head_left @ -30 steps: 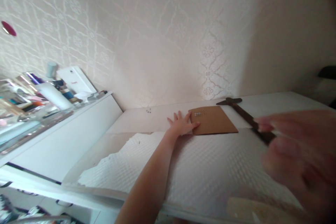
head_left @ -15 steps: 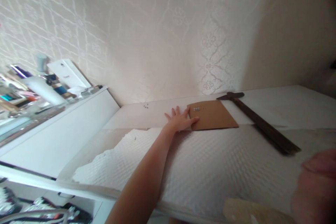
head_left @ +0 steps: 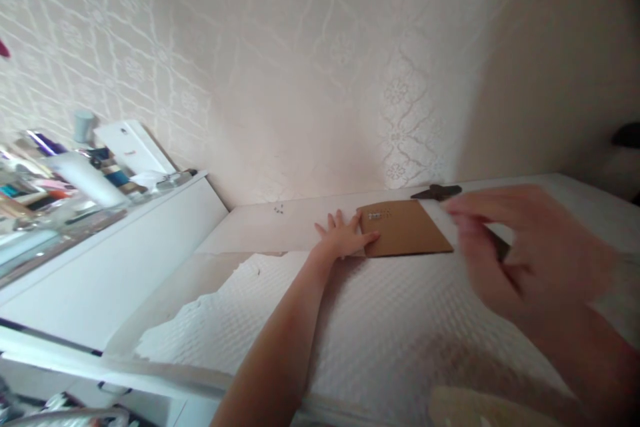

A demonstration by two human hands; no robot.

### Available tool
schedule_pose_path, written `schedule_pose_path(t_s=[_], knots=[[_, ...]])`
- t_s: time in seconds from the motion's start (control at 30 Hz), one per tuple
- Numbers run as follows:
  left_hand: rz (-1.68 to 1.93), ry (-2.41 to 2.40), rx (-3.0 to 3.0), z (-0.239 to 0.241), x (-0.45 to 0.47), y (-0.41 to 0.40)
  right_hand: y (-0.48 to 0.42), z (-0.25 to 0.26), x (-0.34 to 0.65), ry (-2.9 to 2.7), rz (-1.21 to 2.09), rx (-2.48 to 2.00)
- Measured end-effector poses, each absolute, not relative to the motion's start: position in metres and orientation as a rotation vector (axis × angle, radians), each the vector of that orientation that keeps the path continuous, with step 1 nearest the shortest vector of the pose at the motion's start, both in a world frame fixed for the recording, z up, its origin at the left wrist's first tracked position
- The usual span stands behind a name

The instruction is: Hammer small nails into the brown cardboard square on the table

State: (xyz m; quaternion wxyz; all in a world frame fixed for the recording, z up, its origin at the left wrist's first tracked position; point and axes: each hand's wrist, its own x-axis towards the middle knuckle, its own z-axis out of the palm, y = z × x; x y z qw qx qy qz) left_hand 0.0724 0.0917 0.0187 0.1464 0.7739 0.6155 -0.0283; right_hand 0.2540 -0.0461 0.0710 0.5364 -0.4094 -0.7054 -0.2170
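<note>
My left hand (head_left: 344, 237) lies with spread fingers at the left edge of a flat piece of brown cardboard (head_left: 413, 233), its thumb resting on the corner. Several small silvery bits (head_left: 377, 215) form short rows near the cardboard's upper left. My right hand (head_left: 530, 253), blurred, is raised to the right of the cardboard, thumb and forefinger pinched together. Anything between those fingertips is too small or smeared to make out. Behind it lies a hammer (head_left: 436, 192), its head showing by the wall and most of its handle hidden.
White quilted padding (head_left: 390, 307) covers the front of the white surface. Several tiny dark bits (head_left: 279, 209) lie at the back left. A white cabinet (head_left: 125, 253) stands at the left, its top crowded with tubes and a white box (head_left: 135, 147). Patterned wallpaper (head_left: 300, 80) rises behind.
My right hand has moved from the lower right edge up and left, and now covers most of the hammer's handle. My left hand stays on the cardboard. The view has shifted slightly.
</note>
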Motion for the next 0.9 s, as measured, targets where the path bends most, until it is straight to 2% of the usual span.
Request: schedule_pose_path(t_s=[0.07, 0.2, 0.37, 0.67, 0.9], knots=[[-0.088, 1.771, 2.224, 0.019, 0.072, 0.092, -0.015, 0.06, 0.258, -1.708, -0.477, -1.035], [-0.08, 1.741, 2.233, 0.021, 0.071, 0.091, 0.04, 0.004, 0.27, -1.964, -0.244, -1.353], [0.023, 1.736, 2.261, 0.016, 0.068, 0.086, 0.066, -0.048, 0.281, -2.156, -0.06, -1.563], [0.38, 2.024, 2.302, 0.011, 0.07, 0.095, 0.068, -0.05, 0.281, -2.081, -0.125, -1.55], [0.544, 2.288, 2.305, 0.03, 0.002, 0.141, 0.065, -0.05, 0.278, -2.057, -0.126, -1.576]])
